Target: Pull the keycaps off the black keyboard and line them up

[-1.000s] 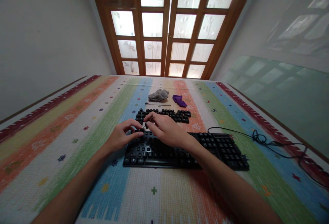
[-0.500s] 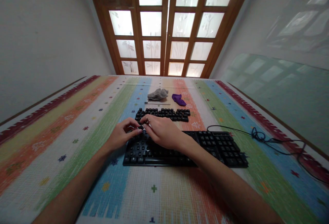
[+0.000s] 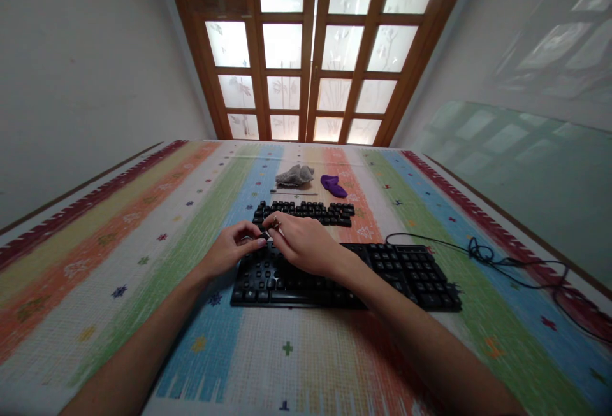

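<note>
A black keyboard (image 3: 306, 298) lies on the table, many keys gone from its left part. Above its upper left edge my left hand (image 3: 228, 247) pinches a small black keycap (image 3: 263, 236) between thumb and fingers. My right hand (image 3: 306, 243) meets it there, fingers curled and closed near the keycap. What the right fingertips hold is too small to make out; a ring shows on one finger. The right hand and forearm cover the middle of the keyboard. Just beyond stand rows of loose black keycaps (image 3: 340, 215), partly behind the right hand.
Behind the keycaps lie a thin stick-like tool (image 3: 294, 193), a crumpled grey cloth (image 3: 295, 176) and a purple cloth (image 3: 333, 185). The keyboard's black cable (image 3: 480, 251) runs tangled to the right over the striped tablecloth (image 3: 182, 314). Glazed wooden doors (image 3: 308, 72) stand behind.
Both hands stay together over the keyboard's upper left, with only slight finger movement. The view has shifted a little. Nothing else has visibly moved.
</note>
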A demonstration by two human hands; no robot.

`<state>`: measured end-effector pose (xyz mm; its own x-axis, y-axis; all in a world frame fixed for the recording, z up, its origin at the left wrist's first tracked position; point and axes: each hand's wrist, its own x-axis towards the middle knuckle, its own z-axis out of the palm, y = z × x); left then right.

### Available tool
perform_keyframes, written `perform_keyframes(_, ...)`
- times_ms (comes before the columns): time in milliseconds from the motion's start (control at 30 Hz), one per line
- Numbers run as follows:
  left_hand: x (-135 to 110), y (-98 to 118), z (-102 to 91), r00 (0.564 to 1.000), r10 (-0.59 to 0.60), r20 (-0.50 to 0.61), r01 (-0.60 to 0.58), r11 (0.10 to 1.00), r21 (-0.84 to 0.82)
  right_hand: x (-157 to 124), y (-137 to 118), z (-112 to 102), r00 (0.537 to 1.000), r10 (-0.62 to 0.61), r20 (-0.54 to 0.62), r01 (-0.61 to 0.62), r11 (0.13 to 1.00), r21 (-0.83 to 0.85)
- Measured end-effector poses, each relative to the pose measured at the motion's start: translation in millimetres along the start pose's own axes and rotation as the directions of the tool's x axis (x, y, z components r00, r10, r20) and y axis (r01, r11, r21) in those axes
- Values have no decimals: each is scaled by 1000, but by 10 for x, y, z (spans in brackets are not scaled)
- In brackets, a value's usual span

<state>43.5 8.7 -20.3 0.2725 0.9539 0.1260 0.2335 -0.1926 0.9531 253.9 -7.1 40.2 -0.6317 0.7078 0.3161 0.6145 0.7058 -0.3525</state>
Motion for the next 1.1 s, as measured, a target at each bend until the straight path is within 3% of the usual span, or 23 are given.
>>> perform_keyframes(367,-8,41,-10,996,-63,-58,62,998,-7,-7,14,-7,999,9,33,-1,976,-217)
perform_keyframes(567,1,18,-25,990,48,-133,-36,996,86,3,53,-94,999,33,3,-32,975,-220)
perform_keyframes(800,-21,33,22,987,155,-39,-124,897,425,-1,127,-283,994,79,-72,-92,976,-199)
perform_keyframes(967,43,73,135,983,185,-19,-151,854,498,-43,168,-443,990,73,-121,-93,980,-174)
perform_keyframes(1100,149,147,207,969,229,96,-244,801,547,-101,170,-568,984,85,-158,-109,982,-151)
